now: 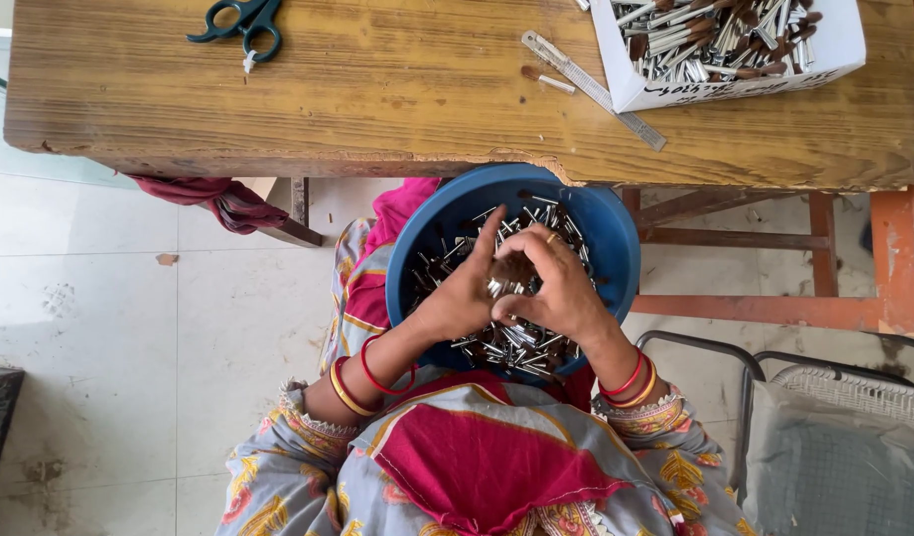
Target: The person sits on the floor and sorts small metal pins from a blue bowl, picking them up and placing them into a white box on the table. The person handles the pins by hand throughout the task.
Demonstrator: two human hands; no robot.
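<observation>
Sitting at worn wooden table (377,89), pale tiled floor (129,328), blue bowl (616,238) on lap

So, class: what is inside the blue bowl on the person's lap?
The blue bowl holds a heap of small metal tubes with dark ends. The left hand and right hand grip a few above it, covering the middle; the bottom is hidden.
</observation>
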